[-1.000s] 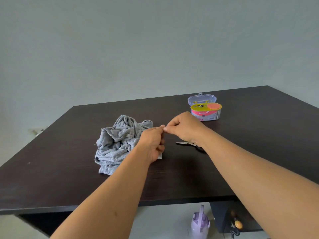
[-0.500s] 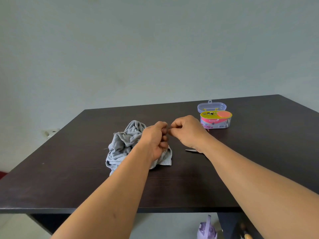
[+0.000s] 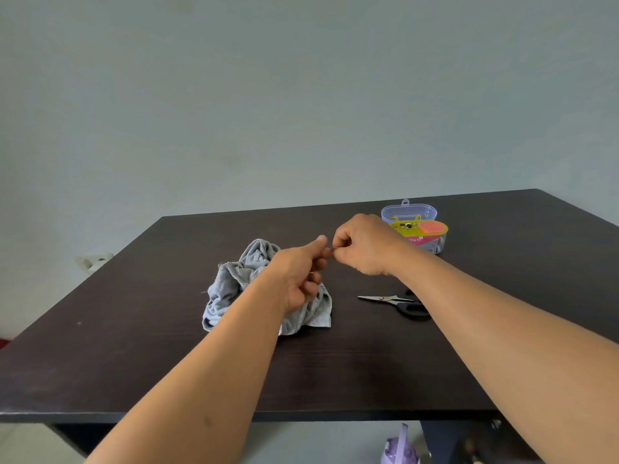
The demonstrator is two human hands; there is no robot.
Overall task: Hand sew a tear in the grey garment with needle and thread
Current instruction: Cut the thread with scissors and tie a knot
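The crumpled grey garment (image 3: 234, 289) lies on the dark table (image 3: 134, 346), partly hidden behind my left wrist. Both hands are raised above it and meet fingertip to fingertip. My right hand (image 3: 365, 246) pinches a tiny thin thing, apparently the needle, between thumb and forefinger. My left hand (image 3: 298, 272) has its thumb stretched toward that pinch and its other fingers curled, seemingly on the thread. Needle and thread are too fine to make out clearly.
Black-handled scissors (image 3: 395, 301) lie to the right of the garment, partly under my right forearm. An open sewing kit box (image 3: 422, 234) with a yellow and pink insert stands at the back right. A purple bottle (image 3: 400, 447) stands on the floor below the table's front edge.
My head has tilted, so the table sits lower in view. The left thumb has straightened toward the right hand's pinch, and the scissors now show beside my right forearm.
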